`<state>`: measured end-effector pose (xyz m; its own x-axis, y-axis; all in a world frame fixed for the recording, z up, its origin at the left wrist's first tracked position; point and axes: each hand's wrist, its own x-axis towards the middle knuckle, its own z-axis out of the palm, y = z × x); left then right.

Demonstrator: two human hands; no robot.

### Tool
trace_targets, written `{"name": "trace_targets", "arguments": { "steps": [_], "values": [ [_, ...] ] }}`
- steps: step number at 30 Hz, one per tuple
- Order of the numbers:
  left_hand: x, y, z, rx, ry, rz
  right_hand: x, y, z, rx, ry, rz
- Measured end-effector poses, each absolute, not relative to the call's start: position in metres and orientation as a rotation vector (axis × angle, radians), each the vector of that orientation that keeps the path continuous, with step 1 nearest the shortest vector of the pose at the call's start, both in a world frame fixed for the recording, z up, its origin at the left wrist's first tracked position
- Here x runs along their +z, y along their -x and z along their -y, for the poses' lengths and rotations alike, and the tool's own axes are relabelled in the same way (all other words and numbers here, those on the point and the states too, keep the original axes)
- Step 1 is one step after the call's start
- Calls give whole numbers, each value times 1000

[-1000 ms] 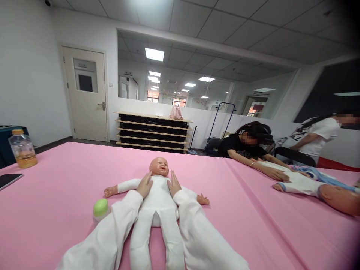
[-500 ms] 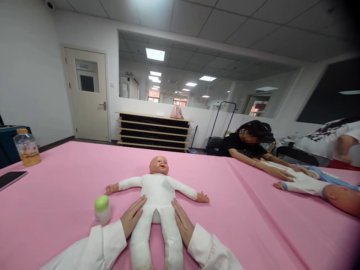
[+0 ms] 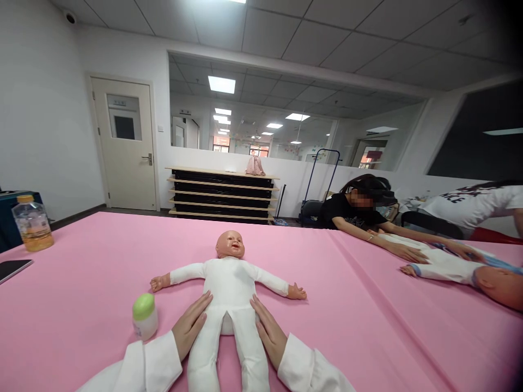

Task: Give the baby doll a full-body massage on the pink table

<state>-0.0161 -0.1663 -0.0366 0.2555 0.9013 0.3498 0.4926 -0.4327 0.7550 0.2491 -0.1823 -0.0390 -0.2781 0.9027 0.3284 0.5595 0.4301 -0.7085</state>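
Symmetrically, left hand (image 3: 191,325) and right hand (image 3: 269,332) flat against hips of doll (image 3: 229,284); each grip apart.

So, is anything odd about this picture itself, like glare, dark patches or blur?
In the head view, the upper right corner falls dark; in the head view, lights glare white beyond the window; in the head view, the left hand, right hand and doll look fairly sharp.
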Motion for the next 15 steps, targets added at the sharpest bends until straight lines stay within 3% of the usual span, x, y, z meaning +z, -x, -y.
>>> {"name": "trace_targets", "arguments": {
  "steps": [5,10,13,15],
  "values": [
    [-38,15,171,1098,-2293,-1347,-35,-248,185,632,1259,1966],
    [-18,30,214,1598,-2673,-1504,-38,-244,188,668,1269,1814],
    [-7,53,231,1955,-2314,-1797,-35,-243,188,684,1219,1727],
    [-9,70,229,1911,-1968,-2014,-22,-239,193,701,1156,1677]
  ]
}}
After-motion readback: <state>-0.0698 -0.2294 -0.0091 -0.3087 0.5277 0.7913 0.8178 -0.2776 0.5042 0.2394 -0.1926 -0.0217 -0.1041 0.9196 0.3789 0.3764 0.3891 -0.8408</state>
